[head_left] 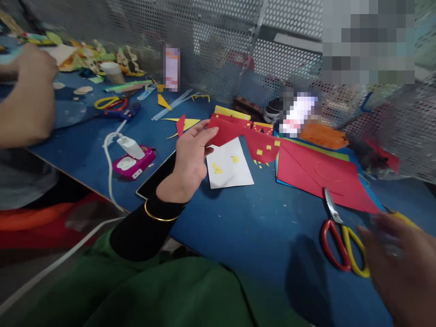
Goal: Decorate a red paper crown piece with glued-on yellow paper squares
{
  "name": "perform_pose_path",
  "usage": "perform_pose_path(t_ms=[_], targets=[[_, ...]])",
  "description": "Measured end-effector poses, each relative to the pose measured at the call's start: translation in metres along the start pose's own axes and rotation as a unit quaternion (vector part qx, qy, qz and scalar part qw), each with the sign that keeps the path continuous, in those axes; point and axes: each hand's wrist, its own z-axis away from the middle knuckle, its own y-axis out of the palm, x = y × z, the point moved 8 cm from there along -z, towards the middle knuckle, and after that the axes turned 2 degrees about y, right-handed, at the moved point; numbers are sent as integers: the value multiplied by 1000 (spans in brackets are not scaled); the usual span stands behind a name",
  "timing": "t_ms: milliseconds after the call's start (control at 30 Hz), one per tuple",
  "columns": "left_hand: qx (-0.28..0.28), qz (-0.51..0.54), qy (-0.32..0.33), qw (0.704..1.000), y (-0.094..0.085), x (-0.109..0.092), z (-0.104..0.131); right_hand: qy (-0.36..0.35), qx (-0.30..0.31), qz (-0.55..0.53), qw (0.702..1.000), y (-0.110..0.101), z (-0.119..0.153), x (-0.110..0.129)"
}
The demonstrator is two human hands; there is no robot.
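My left hand (192,156) reaches over the table with its fingers around the left edge of a red paper piece (235,131) bearing small yellow squares. Beside and below the fingers lies a white paper (230,165) with yellow bits on it. At the lower right my right hand (398,259) is smeared by motion, so its fingers cannot be made out. Scissors (335,227) with one red and one yellow handle lie just left of it. Red sheets (316,175) are stacked on blue and green ones behind the scissors.
A magenta power strip (134,163) with a white plug and cable is at left. Beyond it are a glue gun (127,111) and more scissors (111,103). Another person's arm (29,100) rests at far left. A perforated metal panel (218,45) borders the back.
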Motion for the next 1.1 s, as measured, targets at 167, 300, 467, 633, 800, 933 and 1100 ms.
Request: perform_pose_path(t_ms=[167,300,467,633,800,933,1100], targets=[[-60,-7,41,997,-19,-11,-6,-328,125,-154,924,50,26,157],[-62,-35,44,996,-23,-13,-6,-435,135,-107,884,97,25,212],[-63,9,38,997,-24,-12,-5,-399,153,-143,893,131,1,231],[-53,24,40,997,-22,-11,-3,-345,166,-166,909,151,-13,246],[-44,17,32,998,-20,-7,-2,-356,172,-136,908,161,-17,263],[-42,12,35,998,-19,-6,-1,-376,172,-108,904,164,-16,270],[-33,34,35,998,-18,-4,-1,-391,168,-99,899,165,-11,272]])
